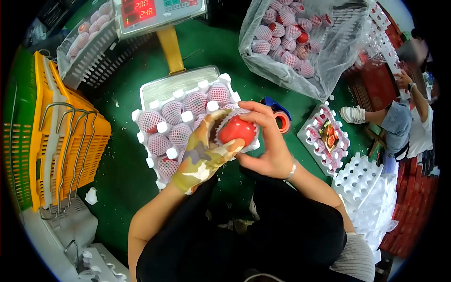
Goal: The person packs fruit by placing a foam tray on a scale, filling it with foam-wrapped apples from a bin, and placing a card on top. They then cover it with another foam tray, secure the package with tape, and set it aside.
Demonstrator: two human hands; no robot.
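Note:
A smooth, shiny red fruit point(238, 130) in a white foam net is held between my two hands, over a foam tray. My left hand point(199, 152), in a camouflage-patterned glove, curls round its left and lower side. On the right, my bare right hand point(270, 152) grips the netted edge with fingers over the top and thumb below. Beneath them the white foam tray point(151, 162) holds several fruits point(180, 135) in pink-and-white nets and rests on the metal plate of a scale point(155, 92). My hands cover part of the tray.
The scale's lit display point(138, 11) stands beyond the tray. A plastic-lined crate point(324, 77) of netted fruit is at upper right; yellow crates point(89, 155) stand left. A tape dispenser point(282, 120) and a packed box point(307, 141) lie right, near a seated person point(406, 122).

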